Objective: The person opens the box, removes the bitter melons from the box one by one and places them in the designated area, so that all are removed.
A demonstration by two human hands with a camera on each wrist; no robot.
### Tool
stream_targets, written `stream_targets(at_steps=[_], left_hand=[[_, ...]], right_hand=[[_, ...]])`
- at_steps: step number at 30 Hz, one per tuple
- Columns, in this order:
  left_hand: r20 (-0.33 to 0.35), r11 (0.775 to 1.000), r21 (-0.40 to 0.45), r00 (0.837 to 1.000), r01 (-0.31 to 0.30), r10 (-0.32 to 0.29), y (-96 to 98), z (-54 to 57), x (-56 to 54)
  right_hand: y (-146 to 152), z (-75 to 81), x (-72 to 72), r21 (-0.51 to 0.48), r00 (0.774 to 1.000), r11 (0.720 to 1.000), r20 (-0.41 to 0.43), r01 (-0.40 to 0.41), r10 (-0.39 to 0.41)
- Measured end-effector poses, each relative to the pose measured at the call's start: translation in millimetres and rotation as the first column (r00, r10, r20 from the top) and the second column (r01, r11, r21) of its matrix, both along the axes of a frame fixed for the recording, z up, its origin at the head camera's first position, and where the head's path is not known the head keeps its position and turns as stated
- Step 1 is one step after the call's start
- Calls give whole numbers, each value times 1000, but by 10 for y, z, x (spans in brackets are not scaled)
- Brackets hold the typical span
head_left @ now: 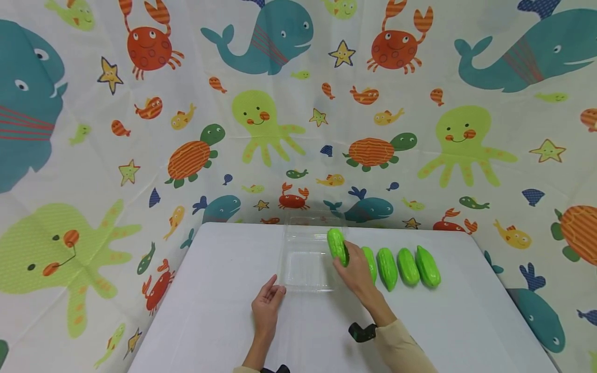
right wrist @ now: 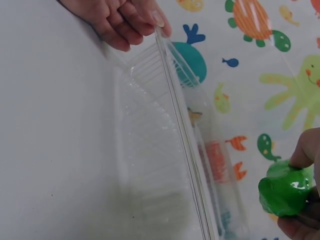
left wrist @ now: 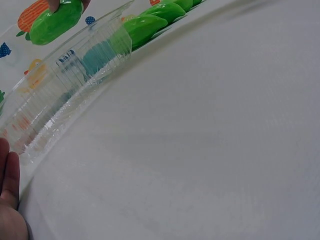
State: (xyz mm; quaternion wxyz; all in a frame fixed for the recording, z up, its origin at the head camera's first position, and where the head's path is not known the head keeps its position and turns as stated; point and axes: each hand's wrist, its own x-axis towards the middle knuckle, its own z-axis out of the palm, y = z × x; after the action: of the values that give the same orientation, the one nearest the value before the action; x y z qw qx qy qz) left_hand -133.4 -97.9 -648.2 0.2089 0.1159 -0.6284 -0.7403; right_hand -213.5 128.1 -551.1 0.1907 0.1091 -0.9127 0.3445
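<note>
My right hand (head_left: 355, 269) grips a glossy bright green cucumber-like vegetable (head_left: 337, 246), thumb on one side and fingers on the other. It is raised over the right side of a clear plastic box (head_left: 308, 269). In the right wrist view, the end of the green vegetable (right wrist: 284, 189) points out between thumb and fingers. My left hand (head_left: 267, 308) is by the near left corner of the box, fingers loosely extended. A fingertip of that left hand (right wrist: 120, 22) meets the box rim in the right wrist view. The left wrist view catches only part of its fingers (left wrist: 10, 180).
Several similar green vegetables (head_left: 408, 267) stand in a row right of the box, the nearest partly behind my right hand. The box's clear lid (head_left: 314, 221) is raised at the back. A cloth with sea animals (head_left: 289, 129) hangs behind the white table (head_left: 224, 269).
</note>
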Motion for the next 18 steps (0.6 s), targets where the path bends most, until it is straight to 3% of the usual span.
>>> stream_targets(at_steps=[8, 13, 18], left_hand=[[7, 1000, 14, 1000, 10, -10, -3, 1, 1], [35, 1000, 9, 999, 17, -18, -10, 20, -4], [17, 1000, 13, 1000, 12, -12, -5, 22, -2]], right_hand=[[89, 18, 30, -1, 999, 1000, 38, 22, -22], [155, 18, 32, -10, 999, 1000, 27, 24, -24], [235, 32, 36, -9, 1000, 1000, 18, 24, -24]])
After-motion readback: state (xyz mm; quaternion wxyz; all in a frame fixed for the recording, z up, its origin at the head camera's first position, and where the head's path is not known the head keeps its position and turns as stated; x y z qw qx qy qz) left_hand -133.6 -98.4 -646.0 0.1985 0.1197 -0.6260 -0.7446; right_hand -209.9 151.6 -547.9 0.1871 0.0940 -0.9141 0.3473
